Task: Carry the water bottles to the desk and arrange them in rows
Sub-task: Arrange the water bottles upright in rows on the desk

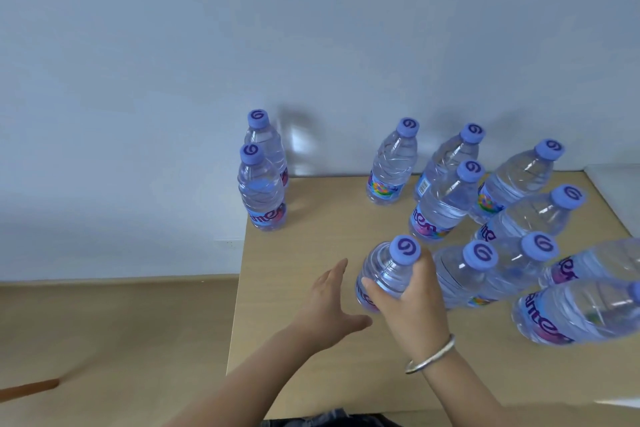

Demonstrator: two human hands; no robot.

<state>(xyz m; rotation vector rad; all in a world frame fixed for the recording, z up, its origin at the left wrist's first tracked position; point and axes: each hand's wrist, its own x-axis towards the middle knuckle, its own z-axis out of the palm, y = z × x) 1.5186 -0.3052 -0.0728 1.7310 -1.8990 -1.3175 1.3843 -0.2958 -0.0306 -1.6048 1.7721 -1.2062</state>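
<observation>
Several clear water bottles with purple caps stand on the light wooden desk (311,243). My right hand (412,305), with a silver bangle on its wrist, is wrapped around the shoulder of one upright bottle (388,270) near the desk's middle. My left hand (329,302) hovers just left of that bottle, fingers spread, holding nothing. Two bottles (261,191) stand one behind the other at the desk's far left. A cluster of bottles (446,204) fills the right side, and the nearest of them (581,312) is at the right edge of view.
A white wall rises behind the desk. The desk's left edge drops to a tan floor (104,322), where a brown stick (31,388) lies at the lower left. Bare desk surface lies between the left pair and the right cluster.
</observation>
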